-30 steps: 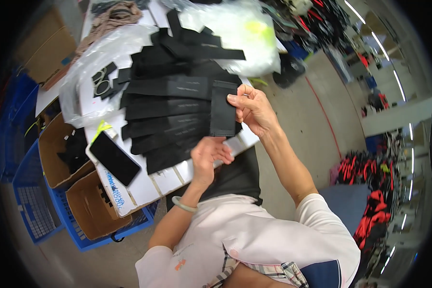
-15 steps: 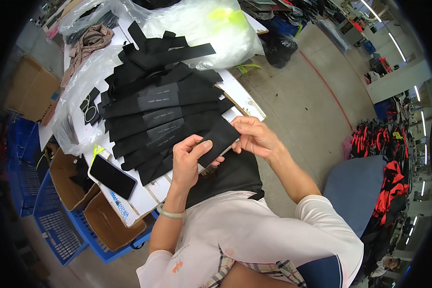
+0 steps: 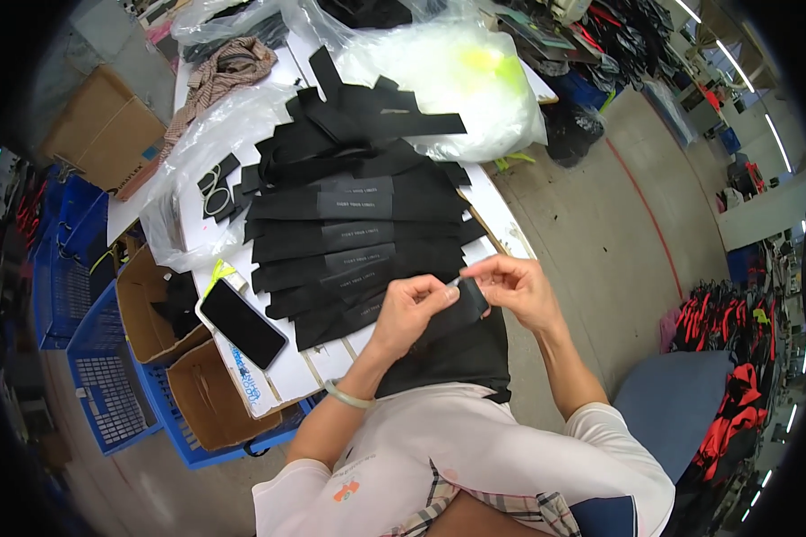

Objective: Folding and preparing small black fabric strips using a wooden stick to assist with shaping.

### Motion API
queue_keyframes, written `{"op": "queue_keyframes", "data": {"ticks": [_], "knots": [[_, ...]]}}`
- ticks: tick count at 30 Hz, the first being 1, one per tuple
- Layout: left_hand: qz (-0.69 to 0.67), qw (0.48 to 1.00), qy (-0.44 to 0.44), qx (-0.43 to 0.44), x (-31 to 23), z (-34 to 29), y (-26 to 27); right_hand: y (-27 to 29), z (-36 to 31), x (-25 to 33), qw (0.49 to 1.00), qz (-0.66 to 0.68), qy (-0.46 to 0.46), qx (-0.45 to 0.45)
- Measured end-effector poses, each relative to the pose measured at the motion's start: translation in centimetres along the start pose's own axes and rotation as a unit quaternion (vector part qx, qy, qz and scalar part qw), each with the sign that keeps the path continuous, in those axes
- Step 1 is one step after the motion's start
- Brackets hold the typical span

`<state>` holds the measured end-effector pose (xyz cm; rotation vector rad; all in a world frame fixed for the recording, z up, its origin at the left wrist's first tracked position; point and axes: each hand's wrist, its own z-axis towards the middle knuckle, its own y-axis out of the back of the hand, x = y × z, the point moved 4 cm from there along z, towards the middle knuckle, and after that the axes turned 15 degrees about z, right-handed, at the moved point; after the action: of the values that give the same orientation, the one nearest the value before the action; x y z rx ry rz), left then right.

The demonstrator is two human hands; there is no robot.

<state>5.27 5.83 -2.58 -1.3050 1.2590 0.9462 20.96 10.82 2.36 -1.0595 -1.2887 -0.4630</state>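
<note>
Near the table's front edge, my left hand (image 3: 415, 311) and my right hand (image 3: 516, 291) are close together, thumbs and fingertips pinching the upper end of a black fabric band (image 3: 465, 310). A small pale bit shows between the fingertips; I cannot make out what it is. The band's lower part blends into the black cloth over my lap. Just beyond my hands, a fanned stack of black fabric bands (image 3: 287, 217) with dark grey printed panels covers the table (image 3: 336, 360). More black strips (image 3: 331, 116) lie loosely crossed at its far end.
A phone (image 3: 243, 324) lies left of the stack, with scissors (image 3: 213, 190) farther back. Clear plastic bags (image 3: 177, 199) and a white plastic-wrapped bundle (image 3: 412, 85) surround the pile. Below left are cardboard boxes (image 3: 219, 394) and blue crates (image 3: 107, 394); a blue-grey padded surface (image 3: 655, 407) is right.
The band has turned from lying flat and wide between my hands to being pinched at its end, mostly hidden. My hands have drawn closer together. The whole view has shifted.
</note>
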Motion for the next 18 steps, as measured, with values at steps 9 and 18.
{"op": "queue_keyframes", "data": {"ticks": [9, 18], "knots": [[-0.116, 0.992, 0.046, -0.012, 1.8, 0.2, -0.6, -1.3, -0.4, 0.9, 0.983, -0.176, 0.052, 0.019], [-0.185, 0.982, 0.027, 0.015, 0.4, 0.6, -1.1, -1.6, -0.5, 1.8, 0.942, -0.247, 0.226, -0.028]]}}
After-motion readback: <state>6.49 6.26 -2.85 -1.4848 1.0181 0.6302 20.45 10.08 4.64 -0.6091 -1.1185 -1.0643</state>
